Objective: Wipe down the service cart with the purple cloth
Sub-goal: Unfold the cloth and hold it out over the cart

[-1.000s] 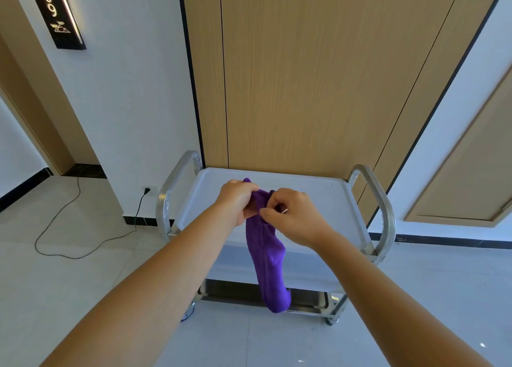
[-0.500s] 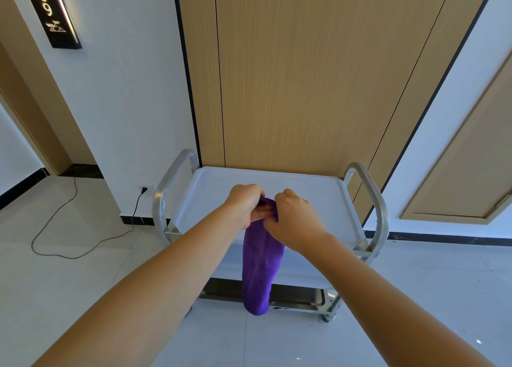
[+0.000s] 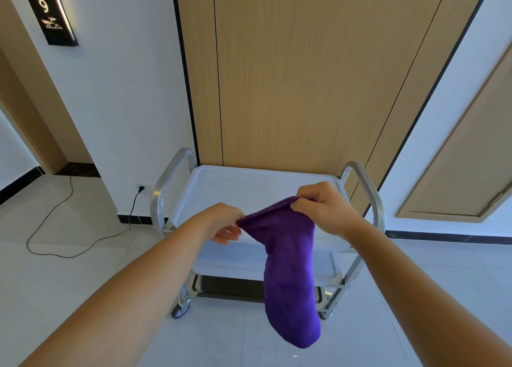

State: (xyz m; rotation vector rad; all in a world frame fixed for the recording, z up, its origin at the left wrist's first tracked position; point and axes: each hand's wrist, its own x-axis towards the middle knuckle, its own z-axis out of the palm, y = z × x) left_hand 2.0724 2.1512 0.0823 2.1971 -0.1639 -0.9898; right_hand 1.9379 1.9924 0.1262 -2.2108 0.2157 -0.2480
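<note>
The purple cloth (image 3: 289,272) hangs in the air in front of the service cart (image 3: 243,183), stretched along its top edge between both hands. My left hand (image 3: 225,222) pinches its left corner. My right hand (image 3: 322,207) pinches the right corner a little higher. The cloth's lower part droops down over the cart's front. The cart has a white top tray, a white middle shelf (image 3: 227,261), metal side handles (image 3: 365,189) and small wheels (image 3: 180,309).
A wood-panelled wall (image 3: 291,75) stands right behind the cart. A black cable (image 3: 74,244) runs across the tiled floor on the left from a wall socket (image 3: 141,188). A door (image 3: 471,158) is at the right, a lit room sign (image 3: 48,9) at upper left.
My hands, bunched together on the cloth before, have pulled apart sideways, spreading its top edge. The cloth's hanging end has swung slightly to the right.
</note>
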